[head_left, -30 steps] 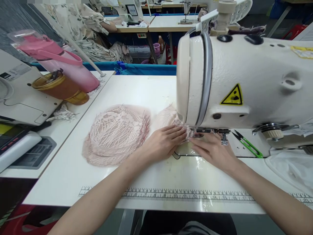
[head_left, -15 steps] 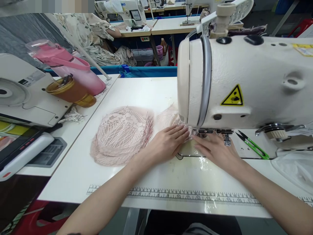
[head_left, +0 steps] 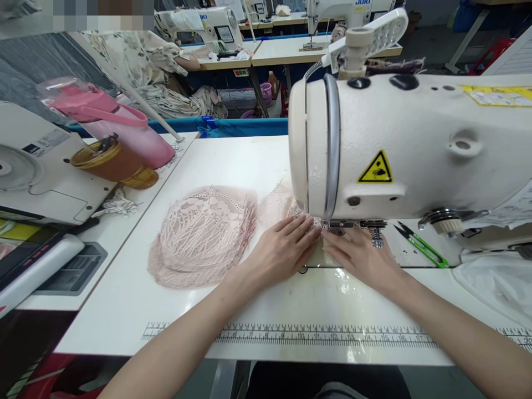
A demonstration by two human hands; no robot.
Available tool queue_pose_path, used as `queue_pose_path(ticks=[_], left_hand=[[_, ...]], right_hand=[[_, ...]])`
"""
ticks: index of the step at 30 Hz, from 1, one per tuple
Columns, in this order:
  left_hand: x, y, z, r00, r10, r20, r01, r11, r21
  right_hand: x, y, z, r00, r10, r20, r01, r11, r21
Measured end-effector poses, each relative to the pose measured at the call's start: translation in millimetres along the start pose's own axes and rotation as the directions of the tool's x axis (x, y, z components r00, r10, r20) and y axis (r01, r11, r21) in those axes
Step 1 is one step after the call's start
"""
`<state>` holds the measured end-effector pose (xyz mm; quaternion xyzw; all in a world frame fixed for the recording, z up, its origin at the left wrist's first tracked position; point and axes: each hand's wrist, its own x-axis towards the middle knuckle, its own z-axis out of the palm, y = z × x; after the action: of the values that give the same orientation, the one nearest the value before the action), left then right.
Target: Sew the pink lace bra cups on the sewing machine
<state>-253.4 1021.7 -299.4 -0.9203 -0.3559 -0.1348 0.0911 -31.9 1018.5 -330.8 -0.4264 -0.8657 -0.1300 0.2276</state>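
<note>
My left hand (head_left: 286,244) lies flat with fingers stretched over a piece of pale pink lace fabric (head_left: 277,202), just left of the needle area. My right hand (head_left: 359,249) rests with extended fingers under the head of the white sewing machine (head_left: 415,133), its fingertips at the lace edge; some fingers are hidden behind the presser parts. Part of the lace runs out of sight behind the machine head. To the left of my left hand sits a stack of pink lace pieces (head_left: 203,233). Green thread snips (head_left: 428,249) lie right of my right hand.
A pink bottle (head_left: 124,127) and an amber cup (head_left: 116,160) stand at the left beside another machine (head_left: 45,160). A ruler strip (head_left: 316,334) runs along the front of the table. White cloth (head_left: 499,282) lies at the right. Another person's sleeve (head_left: 166,50) shows behind.
The camera view has shifted slightly, so the machine appears further left and a little lower. Both hands remain on the lace in nearly the same place.
</note>
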Motion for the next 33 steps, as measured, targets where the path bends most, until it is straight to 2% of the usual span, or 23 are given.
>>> queue_pose_path(ticks=[8, 16, 25, 30, 33], left_hand=[[1, 8, 1.3, 0.999, -0.026, -0.022, 0.027, 0.999, 0.043], [3, 15, 6.4, 0.997, -0.063, -0.042, 0.068, 0.990, 0.124], [7, 15, 10.9, 0.993, -0.111, -0.050, 0.117, 0.984, 0.132], [8, 16, 9.6, 0.985, -0.163, -0.057, 0.169, 0.974, 0.149], [8, 18, 9.2, 0.972, -0.233, -0.029, 0.234, 0.956, 0.178]], right_hand=[[0, -1, -1, 1.000, 0.007, 0.020, -0.008, 1.000, 0.022], [0, 0, 0, 1.000, -0.017, 0.000, 0.017, 0.998, -0.058], [1, 1, 1, 1.000, -0.011, 0.008, 0.012, 0.997, -0.079], [2, 8, 5, 0.999, -0.031, -0.020, 0.031, 0.999, 0.014], [3, 12, 8, 0.997, 0.075, -0.024, -0.072, 0.991, 0.115]])
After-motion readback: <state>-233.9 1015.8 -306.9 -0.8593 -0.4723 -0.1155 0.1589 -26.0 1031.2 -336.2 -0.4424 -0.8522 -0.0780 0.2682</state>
